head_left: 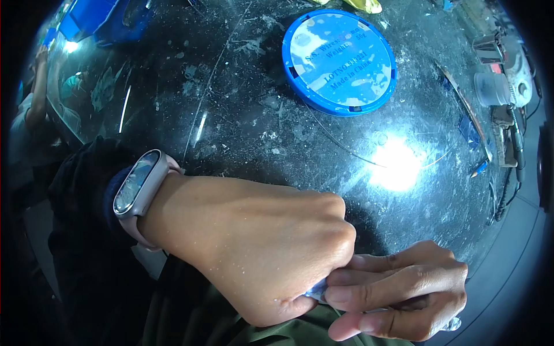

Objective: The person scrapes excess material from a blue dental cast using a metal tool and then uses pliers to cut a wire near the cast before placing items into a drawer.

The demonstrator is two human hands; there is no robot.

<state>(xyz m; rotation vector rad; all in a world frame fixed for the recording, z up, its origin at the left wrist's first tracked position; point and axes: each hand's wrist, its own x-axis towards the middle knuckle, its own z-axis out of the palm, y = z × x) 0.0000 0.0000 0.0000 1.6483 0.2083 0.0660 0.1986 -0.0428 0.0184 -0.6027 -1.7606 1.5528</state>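
Observation:
My left hand point(254, 242), a pale pink banded watch point(137, 183) on its wrist, is closed in a fist, back upward. My right hand point(404, 288) meets it from the right, fingers bent around a small blue and silvery item point(316, 289) between the two hands, mostly hidden. A bit of silvery material point(453, 324) shows behind my right hand. Beyond them lies a round blue spool point(339, 62) with a pale label, and a thin wire point(340, 144) curves across the dark scuffed worktop point(231, 115) beside it.
A blue container point(86, 20) is at the back left, yellow material point(366, 6) at the back. A thin brush-like tool point(467, 115), clear cup point(490, 89), white device point(519, 78) and corded handpiece point(516, 138) line the right edge. Another person's arm point(39, 86) shows at far left.

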